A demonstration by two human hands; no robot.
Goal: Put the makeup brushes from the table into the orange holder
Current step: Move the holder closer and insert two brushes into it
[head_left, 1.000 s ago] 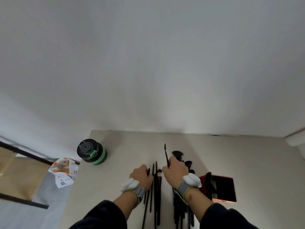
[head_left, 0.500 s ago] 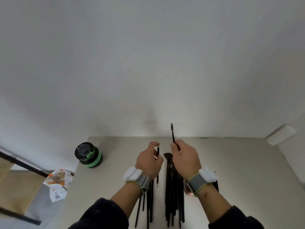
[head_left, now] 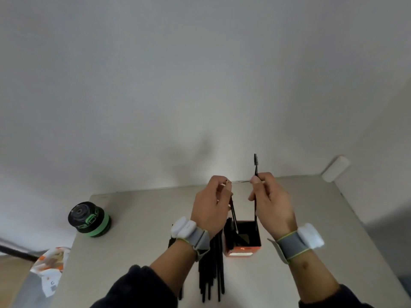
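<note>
An orange square holder (head_left: 241, 250) with a black inside stands upright on the table, between my wrists. My right hand (head_left: 271, 201) pinches a thin black spoolie brush (head_left: 255, 165) upright above the holder, its lower end at the holder's opening. My left hand (head_left: 211, 207) grips a small thin brush (head_left: 234, 215) that slants down into the holder's mouth. A row of several black makeup brushes (head_left: 211, 270) lies on the table under my left wrist, left of the holder.
A black and green round device (head_left: 89, 218) sits at the table's (head_left: 144, 218) far left. A crumpled orange and white bag (head_left: 52, 270) hangs off the left edge. A white wall rises just behind the table.
Both hands rose from the brush row, each with a thin brush, and shifted right over the holder. The holder now stands in full view between my wrists.
</note>
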